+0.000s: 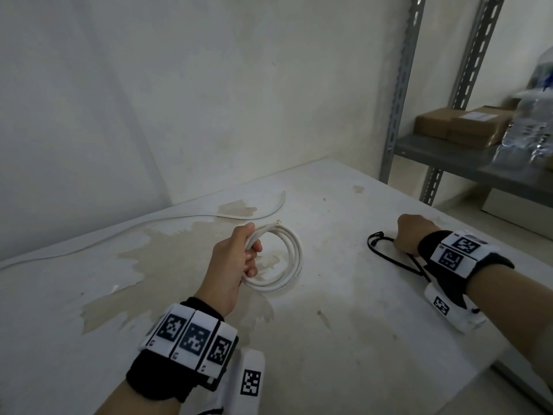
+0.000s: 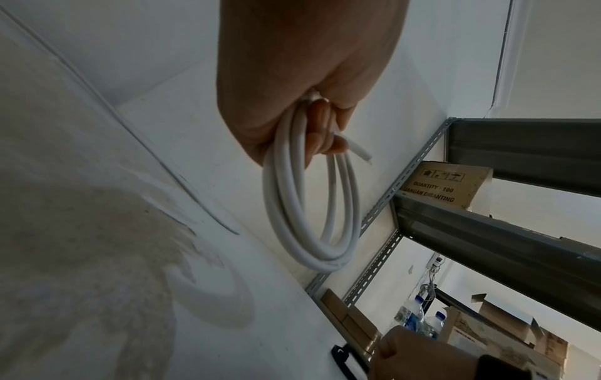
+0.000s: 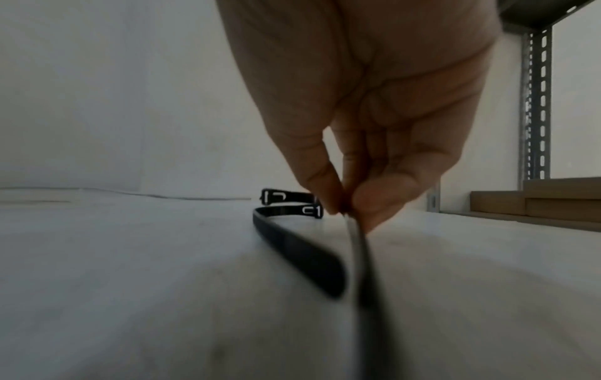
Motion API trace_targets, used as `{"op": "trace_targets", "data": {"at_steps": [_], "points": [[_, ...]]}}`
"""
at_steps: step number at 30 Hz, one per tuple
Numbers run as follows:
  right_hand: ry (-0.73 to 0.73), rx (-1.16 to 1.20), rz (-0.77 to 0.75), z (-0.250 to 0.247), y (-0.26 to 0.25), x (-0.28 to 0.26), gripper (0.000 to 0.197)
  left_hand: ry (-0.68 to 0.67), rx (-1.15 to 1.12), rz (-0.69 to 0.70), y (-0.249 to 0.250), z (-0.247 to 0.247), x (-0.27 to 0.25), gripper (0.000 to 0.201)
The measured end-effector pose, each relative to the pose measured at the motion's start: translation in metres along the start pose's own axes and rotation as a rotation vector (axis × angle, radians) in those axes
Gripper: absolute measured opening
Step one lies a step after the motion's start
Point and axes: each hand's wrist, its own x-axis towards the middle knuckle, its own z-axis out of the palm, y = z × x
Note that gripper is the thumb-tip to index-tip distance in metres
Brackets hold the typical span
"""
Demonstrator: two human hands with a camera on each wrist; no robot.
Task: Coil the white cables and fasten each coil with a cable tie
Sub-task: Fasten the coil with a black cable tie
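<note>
Your left hand [image 1: 232, 265] grips the coiled white cable [image 1: 284, 259] above the worktop [image 1: 344, 310]; at 3 o'clock, your right hand [image 1: 414, 233] pinches a black cable tie [image 1: 389, 255]. Shelf [image 1: 449, 151] holds cardboard boxes [image 1: 460, 124].

Both forearms are bare, with no sleeves showing, and each wrist wears a black fabric band [image 1: 155, 381] at the lower middle of the head view and another [image 1: 443, 265] at the right. Over each band sits a row of white rectangular blocks [image 1: 191, 339] printed with black square coded markers, three facing up on the left wrist. A further white marked block [image 1: 251, 375] hangs below each wrist.
</note>
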Motion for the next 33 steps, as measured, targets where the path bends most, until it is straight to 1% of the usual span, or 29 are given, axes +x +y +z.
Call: {"op": "trace_targets", "data": {"at_steps": [1, 3, 5, 9, 12, 17, 20, 22, 23, 24, 27, 30, 33], "points": [[0.03, 0.033, -0.009, -0.002, -0.002, -0.002, 0.011, 0.003, -0.006, 0.0, 0.0, -0.001, 0.0, 0.04], [0.074, 0.128, -0.02, -0.005, -0.008, -0.005, 0.016, 0.005, -0.014, 0.004, 0.0, -0.004, 0.001, 0.04], [0.105, 0.232, -0.062, -0.008, -0.017, -0.011, 0.014, 0.006, -0.021, 0.009, 0.0, -0.008, 0.001, 0.04], [0.195, 0.453, -0.259, -0.012, -0.048, -0.031, 0.009, 0.017, -0.017, 0.03, 0.001, -0.018, -0.002, 0.038], [0.232, 0.635, -0.41, -0.016, -0.079, -0.054, 0.006, 0.053, -0.037, 0.035, 0.003, -0.029, -0.005, 0.037], [0.222, 0.801, -0.616, -0.014, -0.129, -0.09, 0.006, 0.161, -0.065, 0.047, 0.006, -0.05, -0.012, 0.035], [0.163, 0.872, -0.714, -0.006, -0.155, -0.11, 0.006, 0.237, -0.111, 0.067, 0.008, -0.064, -0.016, 0.025], [0.09, 0.86, -0.765, 0.001, -0.172, -0.121, 0.004, 0.273, -0.126, 0.101, 0.011, -0.071, -0.019, 0.022], [0.052, 0.847, -0.773, 0.005, -0.179, -0.126, 0.005, 0.284, -0.129, 0.12, 0.012, -0.075, -0.021, 0.022], [0.015, 0.846, -0.765, 0.009, -0.186, -0.13, 0.01, 0.293, -0.136, 0.138, 0.012, -0.078, -0.023, 0.022], [-0.073, 0.963, -0.649, 0.017, -0.204, -0.136, 0.021, 0.321, -0.153, 0.187, 0.012, -0.085, -0.029, 0.019], [-0.032, 1.067, -0.58, 0.018, -0.221, -0.142, 0.026, 0.344, -0.132, 0.221, 0.009, -0.091, -0.033, 0.017], [0.039, 1.175, -0.622, 0.017, -0.236, -0.153, 0.03, 0.319, -0.092, 0.21, 0.004, -0.096, -0.037, 0.018]]}}
